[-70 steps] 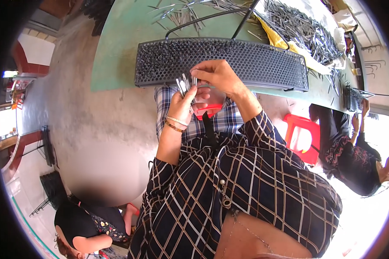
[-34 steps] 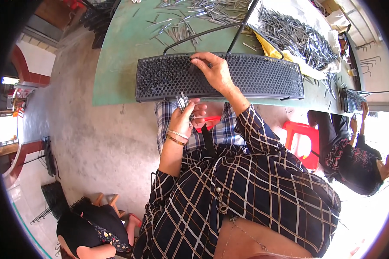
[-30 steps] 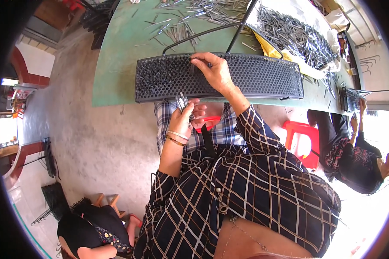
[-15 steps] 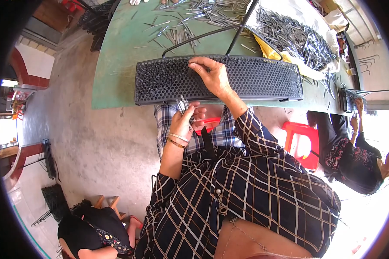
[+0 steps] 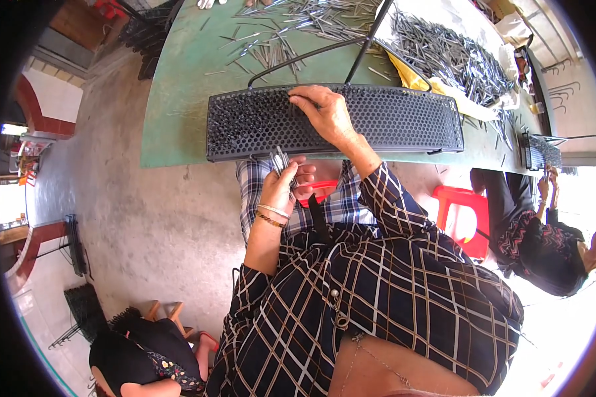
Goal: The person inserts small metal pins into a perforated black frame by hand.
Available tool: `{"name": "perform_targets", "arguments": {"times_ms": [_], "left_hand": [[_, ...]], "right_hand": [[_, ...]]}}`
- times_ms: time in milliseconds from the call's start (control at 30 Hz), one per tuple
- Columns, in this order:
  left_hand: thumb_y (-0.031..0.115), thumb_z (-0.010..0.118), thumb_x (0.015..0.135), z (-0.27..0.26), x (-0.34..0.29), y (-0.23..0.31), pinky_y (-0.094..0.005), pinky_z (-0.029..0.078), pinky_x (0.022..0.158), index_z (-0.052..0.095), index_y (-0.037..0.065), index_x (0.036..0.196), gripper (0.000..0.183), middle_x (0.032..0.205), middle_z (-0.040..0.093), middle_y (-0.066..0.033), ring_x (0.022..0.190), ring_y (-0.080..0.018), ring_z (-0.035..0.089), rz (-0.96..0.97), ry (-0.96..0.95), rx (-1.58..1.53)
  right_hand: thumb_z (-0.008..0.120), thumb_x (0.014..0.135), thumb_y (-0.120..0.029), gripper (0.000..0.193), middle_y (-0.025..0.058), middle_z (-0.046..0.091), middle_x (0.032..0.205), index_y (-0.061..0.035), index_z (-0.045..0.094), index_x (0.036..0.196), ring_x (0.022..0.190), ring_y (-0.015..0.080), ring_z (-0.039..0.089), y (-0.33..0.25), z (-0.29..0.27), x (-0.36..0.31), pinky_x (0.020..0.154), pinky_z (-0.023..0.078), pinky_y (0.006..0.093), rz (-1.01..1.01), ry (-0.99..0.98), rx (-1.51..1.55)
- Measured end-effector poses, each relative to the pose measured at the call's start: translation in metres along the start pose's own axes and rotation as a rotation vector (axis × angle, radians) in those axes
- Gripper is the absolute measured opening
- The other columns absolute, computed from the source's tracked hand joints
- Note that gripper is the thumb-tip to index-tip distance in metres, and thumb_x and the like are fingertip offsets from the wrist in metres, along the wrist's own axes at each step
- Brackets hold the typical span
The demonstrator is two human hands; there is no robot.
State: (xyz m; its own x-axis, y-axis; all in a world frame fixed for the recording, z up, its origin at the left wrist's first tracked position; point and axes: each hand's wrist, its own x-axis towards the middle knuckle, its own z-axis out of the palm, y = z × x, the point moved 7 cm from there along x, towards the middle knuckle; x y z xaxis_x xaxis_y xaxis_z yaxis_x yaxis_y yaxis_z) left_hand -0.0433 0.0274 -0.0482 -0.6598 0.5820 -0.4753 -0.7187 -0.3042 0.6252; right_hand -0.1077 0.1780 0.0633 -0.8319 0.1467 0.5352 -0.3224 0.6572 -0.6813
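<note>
A long black perforated panel, full of small round holes, rests across the near edge of the green table. Many of the holes in its left part look filled with dark pieces. My right hand is over the panel's upper middle, thumb and forefinger pinched against its surface; what they hold is too small to see. Below the panel, my left hand grips a bundle of thin metal strips pointing up, its fingers curled around them.
Loose strips lie scattered over the green table, and a big heap is at the far right. A black rod frame rises behind the panel. A red stool and a co-worker are to the right; another person sits lower left.
Both my hands stay almost where they were, the right one still pinched at the panel. At right, the co-worker's hands have shifted slightly down from their small rack.
</note>
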Motion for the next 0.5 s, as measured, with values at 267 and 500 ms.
{"name": "perform_targets", "arguments": {"times_ms": [267,500], "left_hand": [[0.021,0.048,0.095,0.002,-0.001,0.000,-0.0246,0.056,0.059,0.053,0.000,0.114,0.029,0.096,0.064,-0.0131,0.078,-0.0142,0.063,-0.008,0.019,0.012],[0.021,0.048,0.094,0.004,-0.002,0.001,-0.0249,0.056,0.060,0.052,-0.001,0.114,0.029,0.096,0.064,-0.0131,0.078,-0.0143,0.063,-0.002,0.005,0.017]], "right_hand": [[0.065,0.083,-0.014,0.016,0.0110,0.067,0.091,-0.0041,0.066,0.095,0.085,0.0268,0.064,-0.006,0.003,-0.006,0.076,0.050,0.0324,-0.023,0.002,0.011],[0.065,0.081,-0.013,0.017,0.0106,0.067,0.092,-0.0047,0.067,0.097,0.085,0.0276,0.064,-0.009,0.009,-0.009,0.076,0.050,0.0337,-0.038,-0.010,-0.010]]}}
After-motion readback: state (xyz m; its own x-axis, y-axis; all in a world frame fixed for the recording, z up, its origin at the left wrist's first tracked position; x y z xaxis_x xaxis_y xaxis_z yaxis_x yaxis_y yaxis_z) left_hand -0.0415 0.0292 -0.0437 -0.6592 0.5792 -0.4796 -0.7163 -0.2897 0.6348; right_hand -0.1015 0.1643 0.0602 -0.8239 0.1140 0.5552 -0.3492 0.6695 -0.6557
